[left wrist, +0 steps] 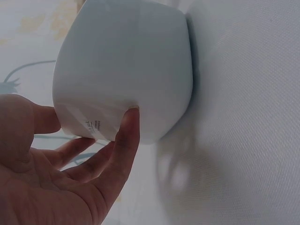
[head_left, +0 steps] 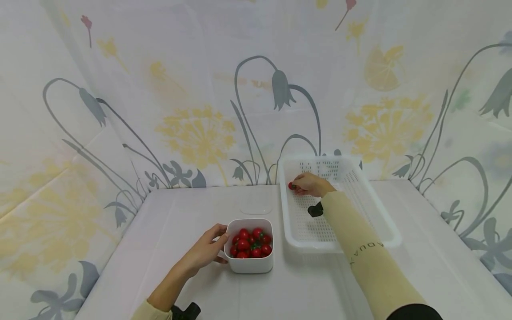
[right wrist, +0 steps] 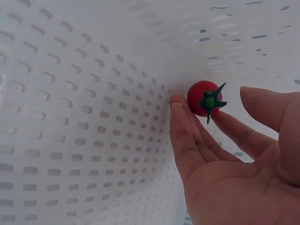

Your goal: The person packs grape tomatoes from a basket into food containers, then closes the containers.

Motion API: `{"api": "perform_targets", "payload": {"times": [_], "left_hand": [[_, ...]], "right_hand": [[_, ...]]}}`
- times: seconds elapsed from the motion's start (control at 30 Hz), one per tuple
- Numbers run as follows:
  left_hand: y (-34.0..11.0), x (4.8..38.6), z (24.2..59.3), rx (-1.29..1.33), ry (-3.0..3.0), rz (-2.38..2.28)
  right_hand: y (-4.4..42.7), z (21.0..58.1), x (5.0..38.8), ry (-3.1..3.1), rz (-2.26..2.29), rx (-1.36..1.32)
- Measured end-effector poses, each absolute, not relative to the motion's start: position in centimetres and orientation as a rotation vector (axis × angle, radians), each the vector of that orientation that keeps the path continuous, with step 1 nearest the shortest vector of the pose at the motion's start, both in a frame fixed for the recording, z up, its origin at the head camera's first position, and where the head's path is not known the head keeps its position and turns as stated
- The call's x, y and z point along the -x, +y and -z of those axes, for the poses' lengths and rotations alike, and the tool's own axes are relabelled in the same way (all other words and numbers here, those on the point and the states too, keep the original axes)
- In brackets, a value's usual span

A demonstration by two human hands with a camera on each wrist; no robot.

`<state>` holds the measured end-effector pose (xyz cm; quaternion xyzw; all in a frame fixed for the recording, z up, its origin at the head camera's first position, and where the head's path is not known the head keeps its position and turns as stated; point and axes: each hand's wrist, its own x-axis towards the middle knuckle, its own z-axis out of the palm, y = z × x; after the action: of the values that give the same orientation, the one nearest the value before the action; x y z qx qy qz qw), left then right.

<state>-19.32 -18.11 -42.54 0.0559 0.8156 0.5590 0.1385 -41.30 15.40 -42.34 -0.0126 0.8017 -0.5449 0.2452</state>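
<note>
My left hand (head_left: 206, 250) holds the left side of a white square container (head_left: 252, 266), its thumb near the rim and its other fingers against the outer wall. Several red cherry tomatoes (head_left: 243, 244) fill the container, some with green stems. My right hand (head_left: 311, 184) reaches into a white perforated basket (head_left: 383, 212). At its fingertips is one cherry tomato (right wrist: 201, 96) with a green calyx, close to the basket's wall. In the right wrist view the fingers lie against the tomato, while the thumb (right wrist: 262, 105) stands apart from it.
The basket stands right of the container on a white-covered table (head_left: 192, 204). A faint clear outline (head_left: 256, 209) lies behind the container. Flower-printed cloth (head_left: 192, 89) hangs behind and at both sides. The right sleeve (head_left: 368, 253) crosses the basket's front rim.
</note>
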Motion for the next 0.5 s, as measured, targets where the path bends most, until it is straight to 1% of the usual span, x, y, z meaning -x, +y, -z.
{"api": "perform_targets", "payload": {"times": [0.2,0.5], "left_hand": [[-18.1,19.4,42.7,-0.165,2.356,-1.627],[-18.3,19.5,43.0,-0.172,2.348,-1.633]], "right_hand": [[15.9,42.0,40.6,2.192,1.519,0.062],[16.3,41.5,39.9,2.161,1.553,0.03]]}}
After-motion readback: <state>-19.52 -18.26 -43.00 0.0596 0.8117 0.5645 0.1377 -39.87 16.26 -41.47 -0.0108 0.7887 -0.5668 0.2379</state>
